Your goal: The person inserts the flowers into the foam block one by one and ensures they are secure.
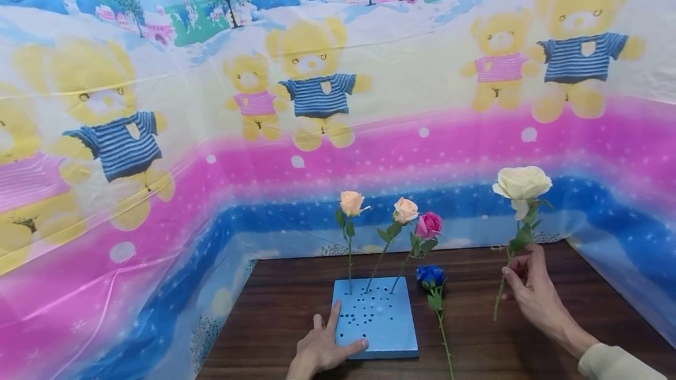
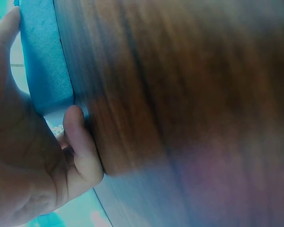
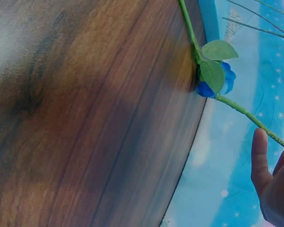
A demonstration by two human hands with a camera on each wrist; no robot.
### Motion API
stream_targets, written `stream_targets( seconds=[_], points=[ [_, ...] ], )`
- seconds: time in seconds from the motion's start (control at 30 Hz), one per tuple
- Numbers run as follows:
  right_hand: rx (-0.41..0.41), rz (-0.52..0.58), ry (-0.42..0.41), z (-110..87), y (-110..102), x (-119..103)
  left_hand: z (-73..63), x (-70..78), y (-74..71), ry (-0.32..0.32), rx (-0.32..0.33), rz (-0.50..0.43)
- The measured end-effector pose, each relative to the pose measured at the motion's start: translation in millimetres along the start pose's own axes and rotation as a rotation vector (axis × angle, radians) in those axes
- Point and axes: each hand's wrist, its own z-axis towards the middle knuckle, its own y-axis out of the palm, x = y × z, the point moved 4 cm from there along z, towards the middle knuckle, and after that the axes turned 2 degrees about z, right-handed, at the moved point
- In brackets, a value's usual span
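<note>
My left hand [image 1: 322,346] rests on the light blue foam board [image 1: 388,336], with fingers spread along its left edge and the thumb at the front. The left wrist view shows that hand against the side of the board [image 2: 47,61]. Off to the right, my right hand [image 1: 541,295] pinches the green stem of a white rose [image 1: 523,183], holding it upright above the table. In the right wrist view the held stem [image 3: 248,116] crosses toward the fingers. Two peach roses [image 1: 351,203] and a pink rose [image 1: 429,226] stand in holes at the board's back.
A blue rose [image 1: 431,275] lies on the dark wooden table [image 1: 274,309] between the board and my right hand. Many small holes dot the board's top. A cloth printed with teddy bears [image 1: 317,84] hangs behind and beside the table.
</note>
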Motion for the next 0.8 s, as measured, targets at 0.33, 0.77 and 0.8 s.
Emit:
stream_targets(
  seconds=[0.33, 0.77, 0.8],
  points=[
    [-0.029, 0.062, -0.054, 4.0, 4.3, -25.6, -0.2, -0.4, 1.2, -0.006, 0.006, 0.011],
    [-0.116, 0.238, -0.128, 5.0, 36.4, -76.4, 3.0, -3.2, 3.8, -0.002, 0.009, 0.009],
    [-0.12, 0.246, -0.135, 5.4, 39.1, -78.9, 3.5, -3.5, 4.6, -0.003, 0.008, 0.009]
  ],
)
